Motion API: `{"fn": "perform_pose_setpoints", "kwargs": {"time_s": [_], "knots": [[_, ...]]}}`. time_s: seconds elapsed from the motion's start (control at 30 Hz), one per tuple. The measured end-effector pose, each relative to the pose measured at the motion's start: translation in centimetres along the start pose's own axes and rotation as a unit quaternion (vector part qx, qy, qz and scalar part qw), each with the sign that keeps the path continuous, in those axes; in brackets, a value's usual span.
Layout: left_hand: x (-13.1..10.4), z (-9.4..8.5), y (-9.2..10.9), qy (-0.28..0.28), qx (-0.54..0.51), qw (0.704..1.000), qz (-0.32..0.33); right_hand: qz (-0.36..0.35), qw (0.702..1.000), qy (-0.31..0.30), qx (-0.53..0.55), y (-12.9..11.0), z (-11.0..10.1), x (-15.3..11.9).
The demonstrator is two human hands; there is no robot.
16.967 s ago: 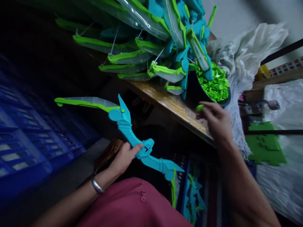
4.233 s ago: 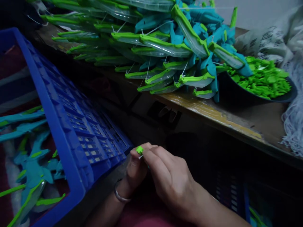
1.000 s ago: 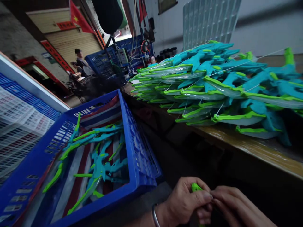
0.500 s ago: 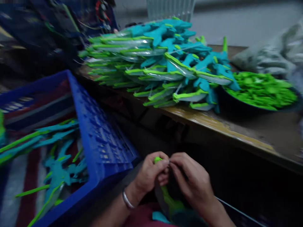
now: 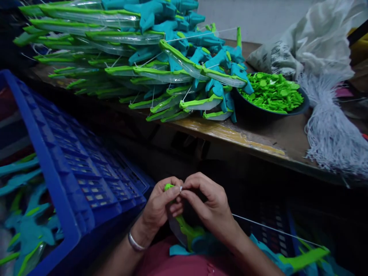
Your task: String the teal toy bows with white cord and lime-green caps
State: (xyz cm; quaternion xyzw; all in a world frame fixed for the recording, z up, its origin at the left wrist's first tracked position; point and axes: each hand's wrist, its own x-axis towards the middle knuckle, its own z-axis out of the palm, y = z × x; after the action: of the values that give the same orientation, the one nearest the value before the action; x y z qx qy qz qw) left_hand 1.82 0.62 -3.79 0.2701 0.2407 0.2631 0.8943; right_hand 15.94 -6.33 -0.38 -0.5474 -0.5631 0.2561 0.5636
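Note:
My left hand [image 5: 161, 201], with a silver bangle at the wrist, is closed round the green tip of a teal-and-green plastic toy bow [image 5: 186, 230] above my lap. Thumb and forefinger of my right hand [image 5: 211, 203] pinch a small bit of white string [image 5: 181, 189] right at that tip, touching the left fingertips. From behind the right wrist, a taut white cord [image 5: 276, 230] runs to a green limb [image 5: 310, 258] at lower right. My forearm hides whether that limb belongs to the same bow.
A large stack of strung toy bows [image 5: 115, 42] covers the bench [image 5: 276, 134]. Beside it are a dark bowl [image 5: 304, 100] of small green parts, a bundle of white strings [image 5: 333, 134] and a white sack [image 5: 287, 50]. A blue crate [image 5: 63, 207] holding bows stands at left.
My view has turned right, bringing the string bundle and lower-right pieces into sight. Both hands remain together at the bow tip; the white string end shows more clearly.

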Motion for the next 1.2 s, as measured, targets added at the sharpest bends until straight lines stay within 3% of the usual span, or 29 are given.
{"fn": "perform_pose_setpoints", "kwargs": {"time_s": [0.37,0.77,1.03,1.2], "knots": [[0.06,-0.12,-0.32,-0.004,0.004,1.0,0.004,-0.008,0.999,-0.037,-0.03,-0.4,-0.3,0.09],[-0.24,-0.18,-0.5,0.0,0.008,1.0,0.03,0.076,0.996,-0.006,0.05,-0.2,0.27,-0.42],[-0.16,-0.26,-0.68,0.004,0.012,1.0,0.017,0.005,0.999,-0.027,-0.041,-0.33,0.58,-0.2],[-0.14,0.03,-0.55,0.017,0.019,0.999,0.02,-0.009,0.994,-0.045,-0.099,-0.74,-0.31,0.04]]}}
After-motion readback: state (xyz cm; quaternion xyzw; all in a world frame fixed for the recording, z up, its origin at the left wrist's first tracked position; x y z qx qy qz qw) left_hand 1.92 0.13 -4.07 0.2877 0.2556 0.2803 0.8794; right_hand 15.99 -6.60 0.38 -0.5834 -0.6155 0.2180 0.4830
